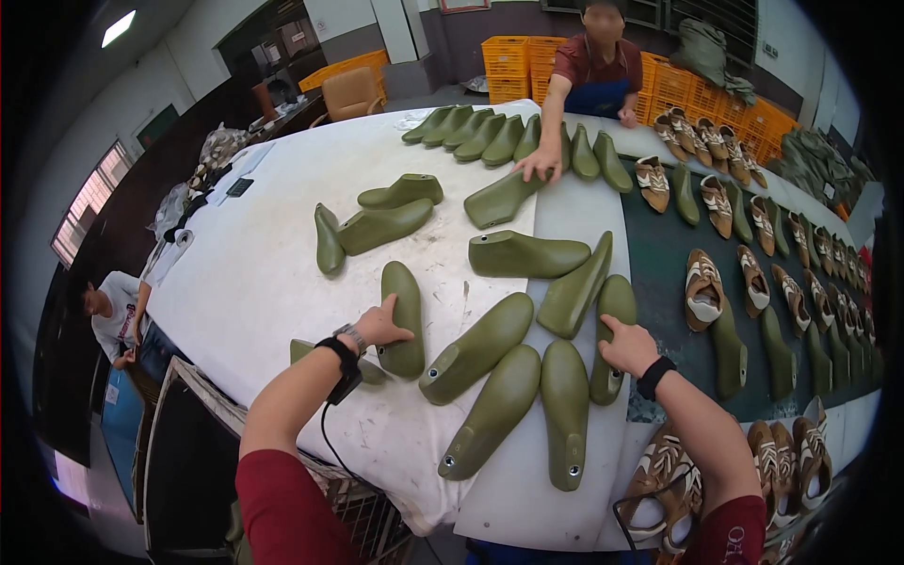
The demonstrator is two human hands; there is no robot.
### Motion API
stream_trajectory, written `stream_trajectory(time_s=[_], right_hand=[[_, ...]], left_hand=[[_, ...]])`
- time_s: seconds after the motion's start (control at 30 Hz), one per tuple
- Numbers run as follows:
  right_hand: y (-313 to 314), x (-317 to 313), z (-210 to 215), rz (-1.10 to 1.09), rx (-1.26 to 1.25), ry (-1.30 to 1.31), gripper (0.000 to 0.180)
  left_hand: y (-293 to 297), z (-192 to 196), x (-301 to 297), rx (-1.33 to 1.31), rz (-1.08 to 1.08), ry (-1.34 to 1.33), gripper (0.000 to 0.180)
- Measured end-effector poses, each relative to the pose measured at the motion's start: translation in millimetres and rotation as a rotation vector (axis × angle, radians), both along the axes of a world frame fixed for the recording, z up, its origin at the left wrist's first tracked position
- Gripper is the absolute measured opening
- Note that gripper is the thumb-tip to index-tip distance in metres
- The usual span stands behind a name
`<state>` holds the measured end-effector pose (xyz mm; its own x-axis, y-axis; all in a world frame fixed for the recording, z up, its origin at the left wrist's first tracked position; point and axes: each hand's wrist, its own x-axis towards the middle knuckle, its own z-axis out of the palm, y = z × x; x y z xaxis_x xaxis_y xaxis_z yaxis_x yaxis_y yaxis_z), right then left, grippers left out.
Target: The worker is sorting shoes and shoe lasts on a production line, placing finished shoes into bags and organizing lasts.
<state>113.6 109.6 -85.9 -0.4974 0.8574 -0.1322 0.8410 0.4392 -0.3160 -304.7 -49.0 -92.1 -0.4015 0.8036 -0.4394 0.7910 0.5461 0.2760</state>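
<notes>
My left hand (379,327) grips the side of a green shoe last (402,287), with the thumb lying across it. A smaller piece of green last shows beneath my left wrist. On the right, my right hand (633,348) holds another green last (618,294) by its edge, near the border of the dark green board. Between my hands lie several loose lasts, among them a long last (485,341), one with its metal-ringed hole toward me (494,414) and one beside it (565,405). Two more, a sideways last (527,255) and a tilted last (576,287), rest farther off.
Across the table, a co-worker's hand (540,165) touches a green last (497,202). A row of lasts (474,135) lines the far edge. Brown-and-white shoes (703,290) stand among lasts on the dark green board (659,377). Another person (121,315) is at far left.
</notes>
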Motion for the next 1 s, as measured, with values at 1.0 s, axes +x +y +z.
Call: stream_trajectory(time_s=[1.0], right_hand=[[4,-15,18,0.034,-0.152,-0.145,0.055]], left_hand=[[136,1,-187,0.140,-0.007,0.408,0.071]])
